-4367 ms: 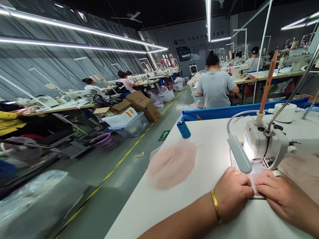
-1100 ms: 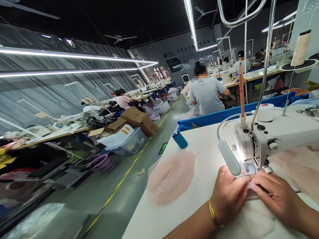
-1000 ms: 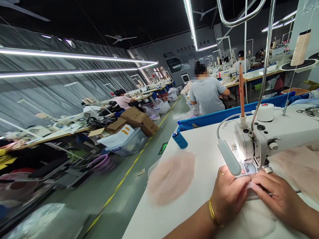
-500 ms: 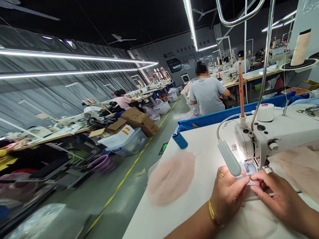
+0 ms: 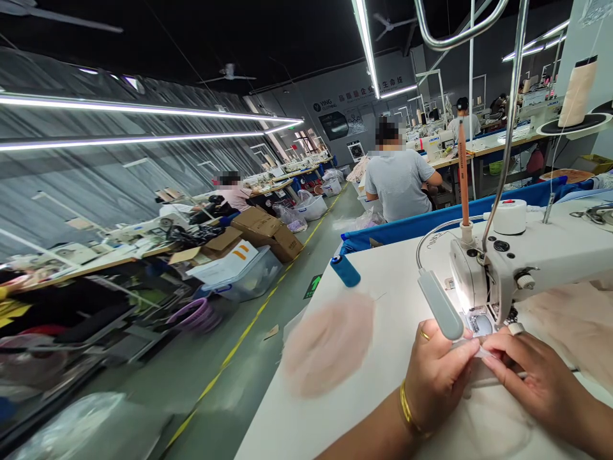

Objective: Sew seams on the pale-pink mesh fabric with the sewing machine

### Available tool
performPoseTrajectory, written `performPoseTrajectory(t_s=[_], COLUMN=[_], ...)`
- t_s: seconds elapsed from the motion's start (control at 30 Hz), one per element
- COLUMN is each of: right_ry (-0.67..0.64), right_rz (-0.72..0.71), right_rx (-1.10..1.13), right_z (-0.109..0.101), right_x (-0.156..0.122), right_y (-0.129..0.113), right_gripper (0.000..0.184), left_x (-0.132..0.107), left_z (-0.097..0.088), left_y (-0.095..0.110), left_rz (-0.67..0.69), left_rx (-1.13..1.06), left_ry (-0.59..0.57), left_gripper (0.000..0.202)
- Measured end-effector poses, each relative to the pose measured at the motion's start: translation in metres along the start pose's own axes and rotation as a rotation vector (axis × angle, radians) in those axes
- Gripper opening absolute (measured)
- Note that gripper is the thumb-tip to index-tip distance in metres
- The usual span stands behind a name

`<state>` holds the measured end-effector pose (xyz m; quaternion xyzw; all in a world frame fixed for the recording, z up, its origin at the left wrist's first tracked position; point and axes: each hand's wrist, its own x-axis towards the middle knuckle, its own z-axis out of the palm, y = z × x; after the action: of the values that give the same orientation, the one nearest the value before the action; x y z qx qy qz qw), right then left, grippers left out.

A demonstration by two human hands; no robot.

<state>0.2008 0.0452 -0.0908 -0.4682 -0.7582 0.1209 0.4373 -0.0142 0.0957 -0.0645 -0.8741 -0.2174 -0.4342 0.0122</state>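
Observation:
Just in front of the sewing machine, both my hands pinch a pale sheer fabric. My left hand is closed, its thumb and forefinger on the fabric's edge close to the grey lamp. Fingertips almost meeting it, my right hand is closed on the same fabric from the other side. The presser foot is lit just beyond my fingers. More of the sheer cloth hangs below my hands over the table edge. A pinkish sheer fabric piece lies flat on the white table to the left.
A blue thread spool stands at the table's back left. More beige fabric lies right of the machine. Behind is a blue cloth trough; a person in grey sits beyond it. Boxes line the aisle on the left.
My fingers have shifted very slightly at the fabric's edge, and a little more of the pale cloth shows between them. Otherwise the hands and machine stay in place.

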Motion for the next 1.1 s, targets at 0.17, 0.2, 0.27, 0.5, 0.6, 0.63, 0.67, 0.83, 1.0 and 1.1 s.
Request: performPoseTrajectory(t_s=[0.17, 0.2, 0.27, 0.5, 0.6, 0.63, 0.67, 0.83, 1.0, 1.1], right_ry=[0.012, 0.017, 0.015, 0.005, 0.008, 0.007, 0.003, -0.019, -0.019, -0.037], right_rz=[0.005, -0.001, -0.013, 0.004, 0.008, 0.006, 0.007, -0.010, -0.090, -0.123], right_rx=[0.032, 0.030, 0.015, 0.007, 0.005, 0.005, 0.005, 0.007, 0.001, -0.003], right_z=[-0.0004, -0.0002, 0.0002, -0.0005, -0.0013, -0.0015, -0.0016, -0.0006, 0.0015, 0.0026], right_x=[0.0001, -0.0004, -0.0015, -0.0008, 0.0007, 0.0008, 0.0007, -0.0018, -0.0026, -0.0025], right_y=[-0.0013, -0.0010, -0.0001, -0.0014, -0.0022, -0.0020, -0.0015, 0.0021, 0.0042, 0.0051], right_gripper=[0.011, 0.013, 0.013, 0.014, 0.017, 0.017, 0.017, 0.017, 0.019, 0.020], left_x=[-0.0005, -0.0012, -0.0025, -0.0022, -0.0035, -0.0041, -0.0046, -0.0025, 0.0037, 0.0049], left_z=[-0.0001, 0.0002, 0.0008, 0.0012, 0.0015, 0.0016, 0.0016, -0.0003, -0.0006, 0.0003], left_y=[0.0003, 0.0002, -0.0001, -0.0004, -0.0008, -0.0009, -0.0009, 0.0021, 0.0061, 0.0064], left_rz=[-0.005, -0.007, -0.012, -0.014, -0.020, -0.022, -0.025, -0.048, -0.098, -0.103], left_rx=[0.000, -0.005, -0.012, -0.021, -0.011, -0.010, -0.013, -0.047, -0.147, -0.176], left_ry=[-0.006, -0.008, -0.012, -0.009, -0.022, -0.026, -0.027, -0.044, -0.066, -0.073], left_gripper=[0.022, 0.022, 0.022, 0.024, 0.024, 0.024, 0.024, 0.030, 0.039, 0.034])
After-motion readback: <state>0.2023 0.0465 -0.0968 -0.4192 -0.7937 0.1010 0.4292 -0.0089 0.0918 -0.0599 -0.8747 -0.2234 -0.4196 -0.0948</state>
